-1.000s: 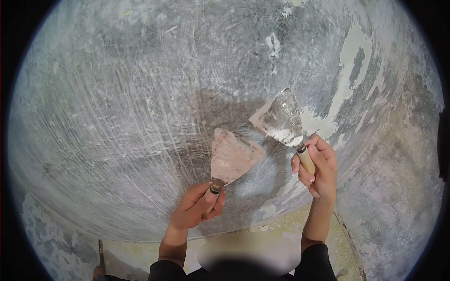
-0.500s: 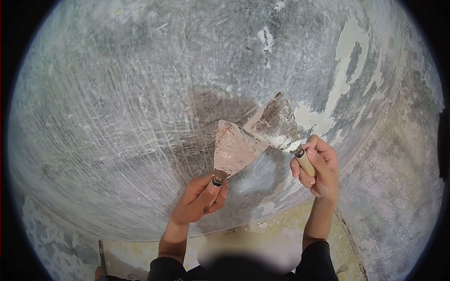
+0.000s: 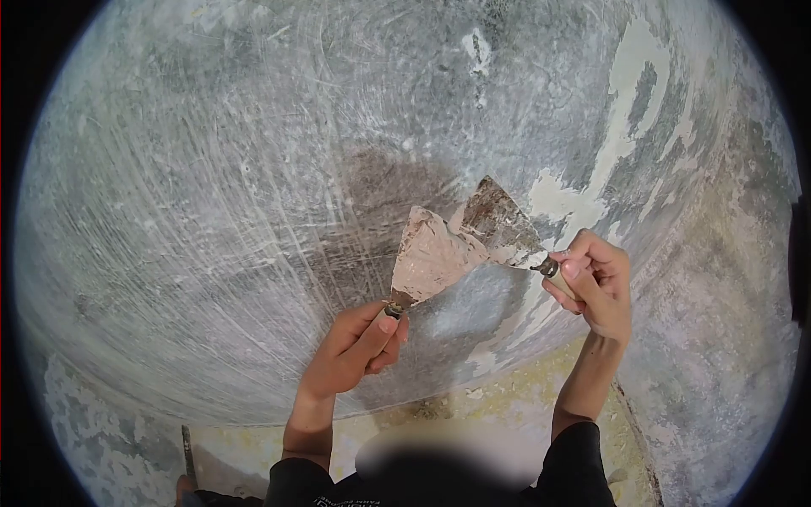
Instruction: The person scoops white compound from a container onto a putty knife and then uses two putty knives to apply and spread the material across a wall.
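Note:
My left hand (image 3: 351,346) is closed round the handle of a putty knife (image 3: 435,258), whose broad blade is loaded with pinkish-white putty. A second putty knife (image 3: 503,224) has its handle in the closed fingers of my right hand (image 3: 598,283). Its blade is darker, with thin smears of filler, and points up and to the left. The two blades meet or overlap near the middle of the view, in front of a large grey curved wall (image 3: 228,186).
White filler patches (image 3: 621,110) run down the right of the curved wall, with a smaller spot (image 3: 477,52) at the top. A yellowish stained floor (image 3: 541,384) lies below. A mottled surface (image 3: 701,355) borders it at right. A person's foot (image 3: 186,486) shows at lower left.
My right hand has moved right and tilted its putty knife flatter, drawing the blade lower. The left putty knife has turned slightly more upright, its putty now more heaped toward the blade's edge.

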Tool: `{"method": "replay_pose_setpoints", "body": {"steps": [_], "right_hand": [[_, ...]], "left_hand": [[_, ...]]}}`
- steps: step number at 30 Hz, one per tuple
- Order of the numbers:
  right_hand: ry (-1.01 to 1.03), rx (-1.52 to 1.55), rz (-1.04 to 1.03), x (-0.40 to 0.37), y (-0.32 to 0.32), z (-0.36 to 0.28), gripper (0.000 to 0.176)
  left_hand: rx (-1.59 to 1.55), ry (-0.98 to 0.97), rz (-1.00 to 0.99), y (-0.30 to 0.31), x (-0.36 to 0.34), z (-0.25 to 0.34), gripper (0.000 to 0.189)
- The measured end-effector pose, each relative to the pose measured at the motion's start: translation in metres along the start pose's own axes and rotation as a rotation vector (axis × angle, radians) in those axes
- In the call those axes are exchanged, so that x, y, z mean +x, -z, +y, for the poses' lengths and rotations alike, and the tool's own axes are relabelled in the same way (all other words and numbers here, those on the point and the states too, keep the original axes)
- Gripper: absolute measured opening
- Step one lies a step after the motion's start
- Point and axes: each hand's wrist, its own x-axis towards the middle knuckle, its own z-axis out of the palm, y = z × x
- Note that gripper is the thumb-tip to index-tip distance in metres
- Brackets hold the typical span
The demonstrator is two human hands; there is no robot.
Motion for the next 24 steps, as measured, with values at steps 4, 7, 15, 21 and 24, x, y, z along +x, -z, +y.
{"method": "replay_pose_setpoints", "body": {"steps": [4, 7, 15, 21, 24], "right_hand": [[-0.102, -0.069, -0.144, 0.001, 0.002, 0.006, 0.016], [-0.065, -0.144, -0.237, 0.006, 0.004, 0.021, 0.016], [-0.096, 0.192, 0.116, 0.006, 0.001, 0.02, 0.014], [-0.035, 0.159, 0.138, -0.006, -0.017, 0.018, 0.017], [-0.043, 0.135, 0.135, -0.011, -0.025, 0.013, 0.019]], "left_hand": [[-0.007, -0.016, -0.005, -0.002, 0.005, 0.001, 0.033], [-0.041, -0.058, 0.05, -0.006, 0.006, 0.001, 0.032], [-0.12, -0.048, -0.055, -0.01, 0.0, -0.016, 0.033], [-0.102, -0.066, -0.068, -0.017, 0.008, -0.019, 0.034], [-0.096, -0.065, -0.062, -0.021, 0.01, -0.018, 0.034]]}}
